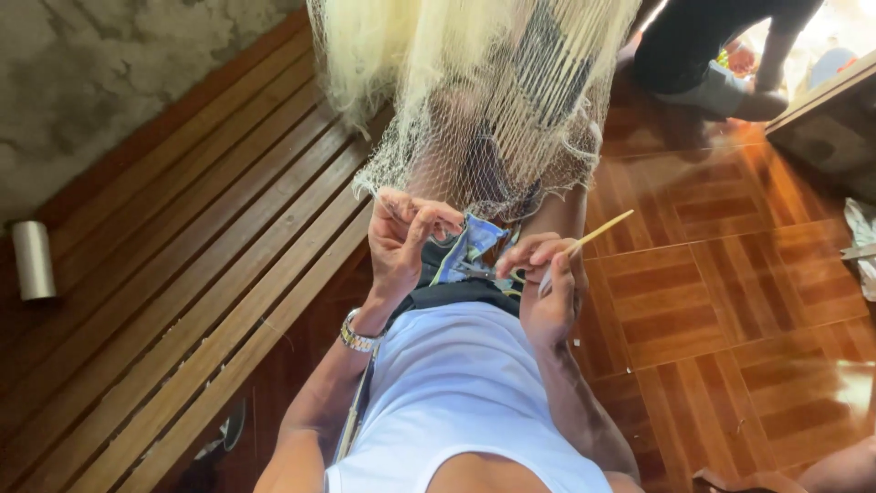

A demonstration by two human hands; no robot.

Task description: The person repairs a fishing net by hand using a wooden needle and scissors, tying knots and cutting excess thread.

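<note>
A pale, fine-meshed fishing net hangs down in front of me and drapes over my lap. My left hand pinches the net's lower edge between thumb and fingers; a metal watch sits on that wrist. My right hand is closed around a thin pale wooden netting needle that points up and to the right. Small scissors lie between the two hands on my lap, beside a blue and yellow patterned cloth.
A slatted wooden bench runs along my left, with a grey cylinder on it by a rough concrete wall. Glossy brown floor tiles lie to the right. Another person's dark-clothed legs are at the top right.
</note>
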